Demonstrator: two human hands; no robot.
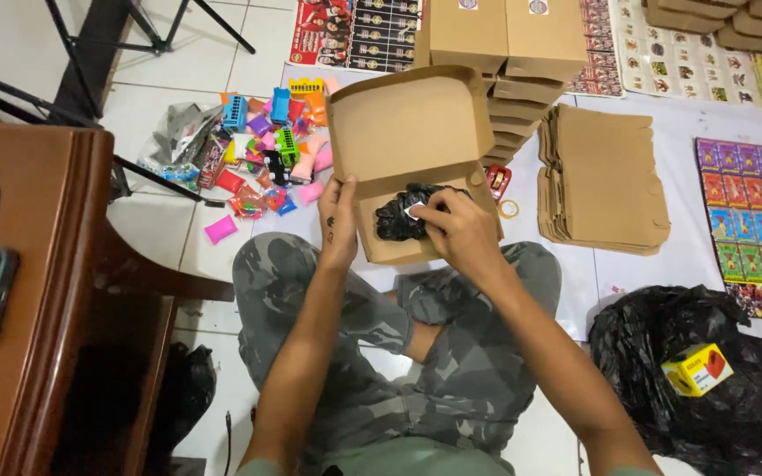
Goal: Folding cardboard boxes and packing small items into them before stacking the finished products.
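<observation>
An open brown cardboard box (403, 132) rests on my lap with its lid tilted up. My left hand (338, 220) grips the box's left wall. Inside lies a black plastic-wrapped bundle (394, 216). My right hand (459, 231) presses on that bundle, fingers pinching a small white piece at its top. My legs in camouflage trousers (451, 353) are crossed under the box.
A pile of small colourful plastic toys (266, 154) lies on the floor to the left. Closed boxes (504, 40) stack behind, flat box blanks (601, 181) to the right. A black plastic bag (698, 379) with a yellow carton (697, 368) sits lower right. A wooden table (37, 291) stands left.
</observation>
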